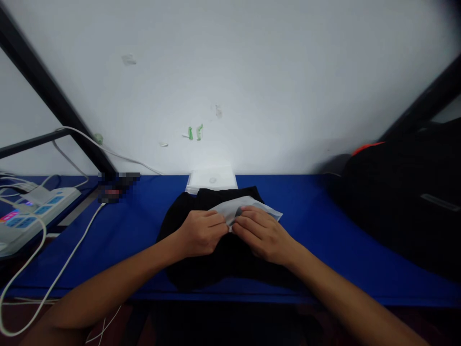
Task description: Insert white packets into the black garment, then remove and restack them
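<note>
A translucent whitish plastic bag (264, 207) is pinched between my two hands, above a black cloth item (226, 266) lying on the blue table. My left hand (204, 232) is closed, its fingertips gripping the bag's near left edge. My right hand (264, 234) has its fingers bent together over the same bag, close beside the left fingertips. Something dark shows through or inside the bag near the right fingers; I cannot make out what. Behind the cloth, a white flat box or stack (212, 179) stands by the wall.
On the left are a white power strip (46, 211), white cables and a dark blurred object (118, 187) on the blue table (298, 206). A large black bag or cloth (403, 202) covers the right side. Dark metal bars slant up at both sides.
</note>
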`<state>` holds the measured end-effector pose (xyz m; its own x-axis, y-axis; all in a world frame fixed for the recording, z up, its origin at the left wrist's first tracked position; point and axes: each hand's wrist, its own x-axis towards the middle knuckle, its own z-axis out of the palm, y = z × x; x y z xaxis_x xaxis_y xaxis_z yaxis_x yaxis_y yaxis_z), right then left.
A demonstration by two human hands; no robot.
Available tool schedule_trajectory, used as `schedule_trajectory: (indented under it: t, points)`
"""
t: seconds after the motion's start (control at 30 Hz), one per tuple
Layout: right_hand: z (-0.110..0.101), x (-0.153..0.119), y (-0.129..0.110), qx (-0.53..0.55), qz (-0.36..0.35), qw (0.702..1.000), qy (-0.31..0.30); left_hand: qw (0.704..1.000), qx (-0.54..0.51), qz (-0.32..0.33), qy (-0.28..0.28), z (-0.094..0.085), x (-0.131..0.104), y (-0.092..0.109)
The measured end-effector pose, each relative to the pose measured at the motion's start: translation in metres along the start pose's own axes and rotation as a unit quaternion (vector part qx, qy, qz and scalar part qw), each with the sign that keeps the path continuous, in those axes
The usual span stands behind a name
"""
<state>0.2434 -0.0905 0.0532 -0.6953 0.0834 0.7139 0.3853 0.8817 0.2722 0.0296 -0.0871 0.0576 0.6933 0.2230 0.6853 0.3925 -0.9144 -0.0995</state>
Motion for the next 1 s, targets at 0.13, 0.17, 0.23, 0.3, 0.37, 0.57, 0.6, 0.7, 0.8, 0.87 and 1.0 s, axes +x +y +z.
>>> schedule_trajectory:
  t: [0.13,0.17,0.23,0.3,0.37,0.57,0.6,0.7,0.8,0.87,1.0]
  points:
    - [0.0,-0.001,0.0,0.009,0.009,1.0,-0.001,1.0,-0.023,-0.001,0.009,0.0,0.0,0.0]
    - [0.001,-0.001,0.001,0.013,0.013,1.0,-0.002,0.999,-0.029,-0.004,0.013,0.0,0.0,0.0]
    - [0.002,-0.003,0.002,0.027,0.028,0.999,-0.003,0.999,-0.043,-0.016,0.023,0.001,-0.001,-0.001]
    - [0.003,-0.005,0.005,0.048,0.053,0.997,0.001,0.996,-0.065,-0.046,0.034,0.003,-0.002,-0.002]
    - [0.005,-0.006,0.007,0.068,0.08,0.994,0.009,0.992,-0.091,-0.083,0.033,0.005,-0.002,-0.003]
    - [0.003,-0.001,0.004,0.097,0.117,0.988,0.011,0.991,-0.094,-0.095,0.005,0.001,-0.001,-0.003]
    - [0.002,-0.001,0.003,0.098,0.119,0.988,0.01,0.993,-0.078,-0.085,0.006,-0.002,0.0,-0.003]
    - [0.002,0.001,0.002,0.1,0.12,0.988,0.005,0.999,-0.016,-0.051,0.009,-0.009,0.003,-0.001]
    - [0.003,0.001,0.002,0.102,0.12,0.987,0.015,0.999,0.007,-0.037,-0.001,-0.013,0.005,-0.002]
    - [0.006,0.0,0.002,0.11,0.119,0.986,0.031,0.999,-0.009,-0.043,0.002,-0.013,0.005,-0.002]
    - [0.01,-0.003,0.0,0.126,0.099,0.986,0.056,0.997,-0.044,-0.051,0.028,-0.011,0.006,0.0]
